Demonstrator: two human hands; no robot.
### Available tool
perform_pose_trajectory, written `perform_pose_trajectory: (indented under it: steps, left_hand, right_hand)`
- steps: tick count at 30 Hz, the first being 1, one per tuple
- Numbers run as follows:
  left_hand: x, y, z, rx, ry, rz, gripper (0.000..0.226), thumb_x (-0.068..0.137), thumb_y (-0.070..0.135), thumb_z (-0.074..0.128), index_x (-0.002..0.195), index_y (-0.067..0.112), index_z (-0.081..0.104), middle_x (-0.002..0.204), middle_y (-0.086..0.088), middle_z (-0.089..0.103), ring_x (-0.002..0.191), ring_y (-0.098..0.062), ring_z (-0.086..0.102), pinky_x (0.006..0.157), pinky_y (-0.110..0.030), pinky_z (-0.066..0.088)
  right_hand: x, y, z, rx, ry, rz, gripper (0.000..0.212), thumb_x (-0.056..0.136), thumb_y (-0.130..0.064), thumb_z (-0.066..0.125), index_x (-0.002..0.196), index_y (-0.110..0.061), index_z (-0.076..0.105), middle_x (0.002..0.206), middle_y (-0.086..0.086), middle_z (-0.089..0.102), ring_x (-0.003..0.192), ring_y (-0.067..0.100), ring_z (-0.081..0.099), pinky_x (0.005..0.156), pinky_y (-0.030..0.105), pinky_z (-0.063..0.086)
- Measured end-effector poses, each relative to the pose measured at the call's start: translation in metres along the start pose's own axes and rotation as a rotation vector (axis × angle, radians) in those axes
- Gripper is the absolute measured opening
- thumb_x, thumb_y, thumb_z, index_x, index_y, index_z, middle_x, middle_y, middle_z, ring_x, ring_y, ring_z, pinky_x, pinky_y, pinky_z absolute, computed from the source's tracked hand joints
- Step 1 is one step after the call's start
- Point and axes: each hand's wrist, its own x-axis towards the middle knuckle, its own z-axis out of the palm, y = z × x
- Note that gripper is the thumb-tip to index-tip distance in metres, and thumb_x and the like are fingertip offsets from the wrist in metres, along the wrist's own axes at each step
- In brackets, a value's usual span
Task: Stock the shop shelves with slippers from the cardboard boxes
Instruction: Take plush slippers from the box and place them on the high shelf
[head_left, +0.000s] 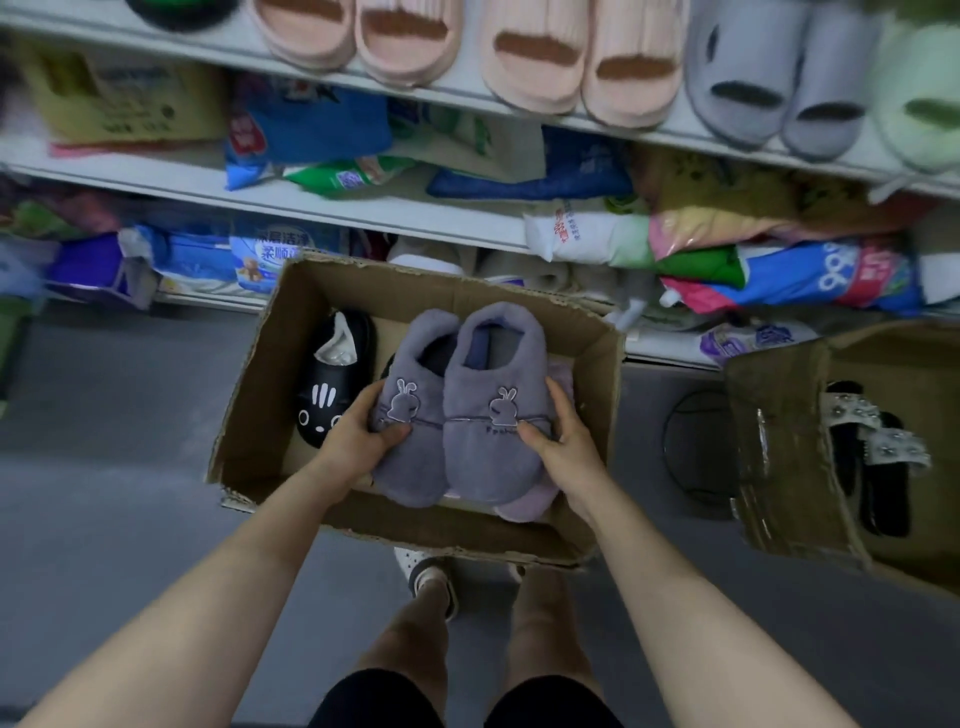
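Gripping from either side, the left hand (358, 434) and the right hand (558, 436) hold a pair of grey plush slippers (483, 447) between them: each thumb lies across the top of a slipper near the stitched seam, and the fingers curl round the outer edge. The two slippers sit side by side and touching, toes towards the person, each with a small rabbit patch on the upper. They are over the open cardboard box (249, 395), at about the level of its torn rim; whether they rest on what lies beneath I cannot tell. Under the right slipper a pale lilac slipper (524, 506) shows in the box, and to the left of the pair a black slipper with a white cat face (332, 384) lies on the box bottom, close to the left hand. The box stands on the grey floor (104, 467) just in front of the person's feet. To the right, apart from it, a second cardboard box (779, 457) holds black sandals with studded straps (878, 457). Beyond the boxes rise the shop shelves (441, 98): the upper one carries pink slides (545, 67), grey slides (769, 88) and a green slipper (919, 104) in a row, and the lower ones are packed with coloured bags (322, 130), blurred.
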Motion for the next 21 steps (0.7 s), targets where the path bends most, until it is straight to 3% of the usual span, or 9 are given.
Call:
perform_pose_trajectory:
  steps: [2, 6, 9, 12, 14, 17, 21]
  left_hand:
    - [-0.017, 0.020, -0.003, -0.056, 0.003, 0.035, 0.054, 0.086, 0.008, 0.067, 0.132, 0.028, 0.046, 0.113, 0.010, 0.062, 0.108, -0.014, 0.059, 0.092, -0.036, 0.050]
    - [-0.052, 0.067, -0.006, -0.157, 0.007, 0.140, 0.052, 0.086, 0.005, 0.065, 0.132, 0.024, 0.047, 0.112, 0.007, 0.063, 0.104, -0.011, 0.063, 0.084, -0.030, 0.054]
    - [-0.077, 0.103, -0.004, -0.166, 0.023, 0.242, 0.049, 0.087, 0.002, 0.063, 0.130, 0.021, 0.047, 0.107, 0.007, 0.063, 0.083, 0.005, 0.065, 0.066, -0.014, 0.054]
    - [-0.098, 0.140, 0.001, -0.186, 0.002, 0.334, 0.052, 0.086, 0.001, 0.064, 0.133, 0.018, 0.048, 0.111, -0.001, 0.065, 0.085, -0.002, 0.067, 0.070, -0.018, 0.056]
    - [-0.110, 0.166, 0.004, -0.186, -0.021, 0.381, 0.052, 0.085, 0.003, 0.066, 0.131, 0.021, 0.049, 0.111, 0.000, 0.066, 0.093, -0.011, 0.066, 0.074, -0.022, 0.057]
    - [-0.128, 0.207, 0.011, -0.137, -0.064, 0.494, 0.048, 0.085, 0.006, 0.067, 0.125, 0.027, 0.051, 0.109, 0.000, 0.067, 0.091, -0.013, 0.064, 0.067, -0.019, 0.055]
    - [-0.152, 0.266, 0.018, -0.033, -0.075, 0.664, 0.049, 0.085, 0.014, 0.069, 0.127, 0.029, 0.051, 0.111, 0.008, 0.066, 0.096, -0.007, 0.064, 0.077, -0.021, 0.054]
  right_hand:
    - [-0.014, -0.016, -0.008, -0.024, 0.006, -0.059, 0.065, 0.092, -0.019, 0.067, 0.140, -0.050, 0.035, 0.143, -0.010, 0.048, 0.125, 0.009, 0.051, 0.098, 0.030, 0.048]
    - [-0.047, -0.055, -0.030, -0.034, 0.044, -0.197, 0.067, 0.092, -0.008, 0.065, 0.148, -0.030, 0.036, 0.132, -0.003, 0.060, 0.110, 0.002, 0.061, 0.087, 0.019, 0.052]
    - [-0.076, -0.088, -0.049, -0.034, 0.071, -0.299, 0.062, 0.093, -0.005, 0.063, 0.145, -0.029, 0.039, 0.128, -0.009, 0.061, 0.111, 0.002, 0.062, 0.089, 0.020, 0.051]
    - [-0.103, -0.120, -0.070, -0.030, 0.143, -0.374, 0.061, 0.093, -0.007, 0.062, 0.146, -0.028, 0.039, 0.125, -0.013, 0.059, 0.107, -0.005, 0.060, 0.078, 0.012, 0.050]
    - [-0.120, -0.137, -0.083, 0.004, 0.189, -0.426, 0.062, 0.093, -0.006, 0.062, 0.146, -0.027, 0.039, 0.127, -0.006, 0.060, 0.103, -0.006, 0.060, 0.076, 0.012, 0.050]
    - [-0.148, -0.162, -0.104, 0.047, 0.239, -0.504, 0.058, 0.093, -0.007, 0.063, 0.141, -0.032, 0.043, 0.130, 0.001, 0.061, 0.107, 0.001, 0.062, 0.079, 0.017, 0.053]
    - [-0.188, -0.200, -0.137, 0.039, 0.307, -0.660, 0.056, 0.093, -0.012, 0.064, 0.142, -0.032, 0.045, 0.131, -0.003, 0.061, 0.115, 0.007, 0.062, 0.090, 0.029, 0.055]
